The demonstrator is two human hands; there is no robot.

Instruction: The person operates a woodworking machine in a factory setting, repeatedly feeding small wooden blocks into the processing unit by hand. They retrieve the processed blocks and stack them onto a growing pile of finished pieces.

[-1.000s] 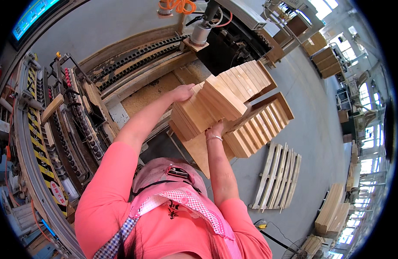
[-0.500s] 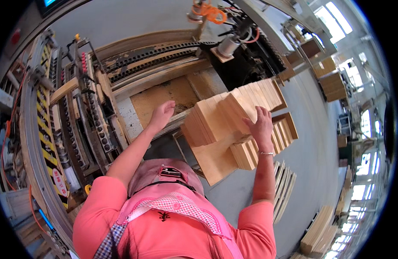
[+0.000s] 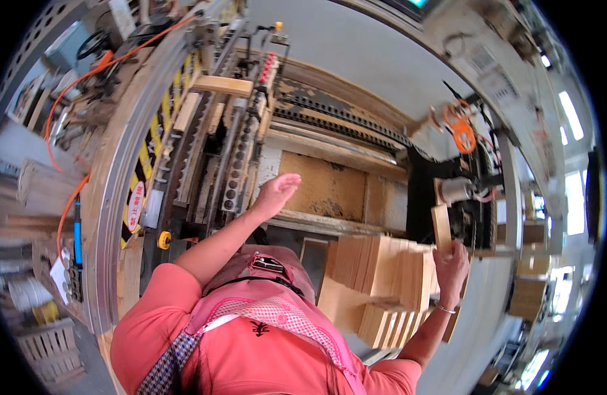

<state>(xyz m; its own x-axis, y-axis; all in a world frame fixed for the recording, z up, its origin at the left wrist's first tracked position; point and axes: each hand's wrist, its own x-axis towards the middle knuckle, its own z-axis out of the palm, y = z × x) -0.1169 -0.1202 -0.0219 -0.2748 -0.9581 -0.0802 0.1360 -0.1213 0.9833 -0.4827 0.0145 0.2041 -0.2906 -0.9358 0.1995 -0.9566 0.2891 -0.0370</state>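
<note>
Right hand (image 3: 452, 264) palm faces away; its fingers' grip on the board stack (image 3: 382, 268) isn't visible. Lower stack (image 3: 390, 324) partly behind right forearm. Left hand (image 3: 274, 194) motion-blurred. Machine (image 3: 237, 131) detail too warped near rim to read.

From my remote seat, the woodworking machine (image 3: 250, 131) fills the upper middle, and I place the rest by it. Its flat brown bed (image 3: 330, 187) lies at its centre. Left of it runs a yellow-and-black striped rail (image 3: 148, 151), with an orange cable (image 3: 73, 118) looping further left. Right of it hangs a coil of orange hose (image 3: 460, 125) above a white cylinder (image 3: 456, 189) — beyond that, bright windows (image 3: 570, 171).
</note>
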